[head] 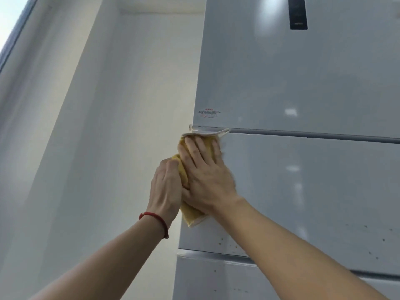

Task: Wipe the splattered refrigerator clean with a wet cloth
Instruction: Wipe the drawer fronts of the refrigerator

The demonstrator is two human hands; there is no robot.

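A tall silver-grey refrigerator fills the right half of the view, split by horizontal door seams. A yellow cloth with a white edge lies flat on the middle door's upper left corner, just under the seam. My right hand presses flat on the cloth with fingers spread. My left hand, with a red cord on the wrist, grips the cloth's left side at the fridge's edge. Dark splatter specks dot the lower part of the middle door and the door below it.
A pale wall runs along the left of the fridge. A black display panel sits high on the top door. A small red-lettered sticker is at the top door's lower left corner.
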